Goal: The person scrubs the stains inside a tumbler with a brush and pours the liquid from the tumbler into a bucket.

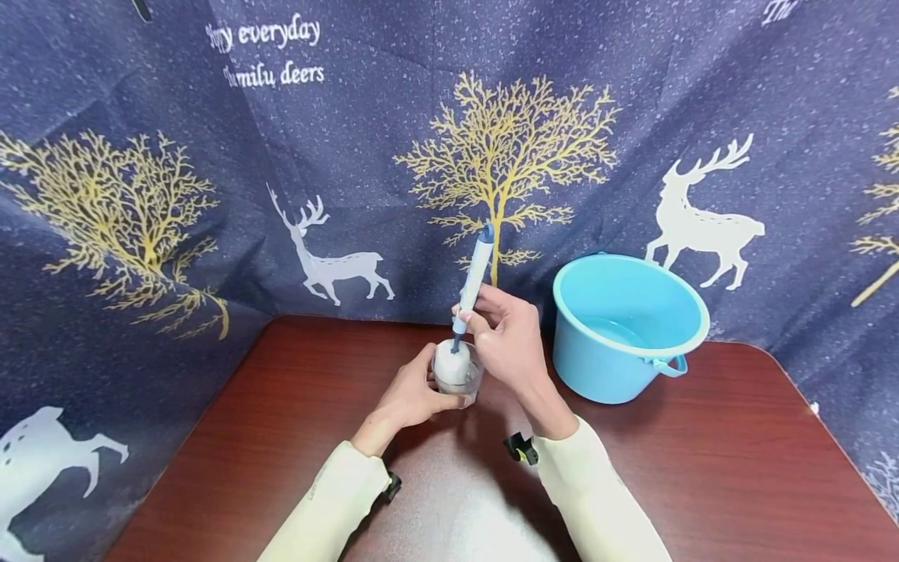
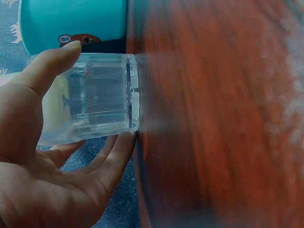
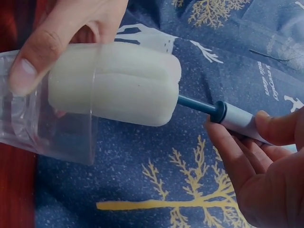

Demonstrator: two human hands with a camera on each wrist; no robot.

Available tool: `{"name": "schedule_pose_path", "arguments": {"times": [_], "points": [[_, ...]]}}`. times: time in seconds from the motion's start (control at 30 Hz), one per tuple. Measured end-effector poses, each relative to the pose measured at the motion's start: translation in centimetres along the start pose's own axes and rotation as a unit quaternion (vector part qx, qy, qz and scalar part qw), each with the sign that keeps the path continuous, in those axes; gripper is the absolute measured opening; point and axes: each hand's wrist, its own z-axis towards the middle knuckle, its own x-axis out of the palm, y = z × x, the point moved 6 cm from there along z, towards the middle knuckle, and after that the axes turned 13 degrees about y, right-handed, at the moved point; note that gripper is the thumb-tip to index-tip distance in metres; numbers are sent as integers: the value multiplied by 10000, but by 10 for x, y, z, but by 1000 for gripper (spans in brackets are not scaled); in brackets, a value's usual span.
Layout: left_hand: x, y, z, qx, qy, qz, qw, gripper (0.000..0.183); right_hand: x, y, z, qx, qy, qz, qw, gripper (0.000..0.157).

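A clear plastic cup [image 1: 472, 382] stands upright on the table, with my left hand [image 1: 414, 393] gripping its side, thumb in front. My right hand [image 1: 507, 332] pinches the pale blue handle of a sponge cup brush [image 1: 474, 277] between thumb and fingers. The brush's white sponge head [image 3: 123, 83] is partly inside the cup, and its upper part sticks out past the rim. A dark blue neck joins sponge and handle. In the left wrist view the cup's thick base [image 2: 133, 92] meets the tabletop, and the sponge shows blurred through the wall.
A light blue bucket [image 1: 607, 367] with its handle hanging at the front right stands on the reddish-brown wooden table [image 1: 302, 390], right of my right hand. Behind the table hangs a dark blue cloth [image 1: 365, 156] printed with deer and golden trees.
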Motion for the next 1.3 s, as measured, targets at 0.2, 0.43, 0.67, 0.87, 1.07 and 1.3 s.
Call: {"name": "schedule_pose_path", "arguments": {"times": [0.2,0.43,0.67,0.87,1.07,1.3], "points": [[0,0,0,37,-67,108,9999,77,-1,-4,3,-119,-130,50,9998,21],[0,0,-1,86,-120,76,9999,90,1,-10,4,-294,-235,139,9992,22],[-1,2,0,52,-129,218,9997,95,1,-14,4,-439,-376,186,9982,26],[-1,2,0,2,-123,250,9996,92,3,-13,3,-551,-461,58,9974,27],[-2,2,-1,-31,-126,301,9995,80,4,-10,3,-671,-489,-214,9963,27],[-2,2,-1,30,-101,325,9994,73,4,-8,4,-745,-439,-240,9960,31]]}}
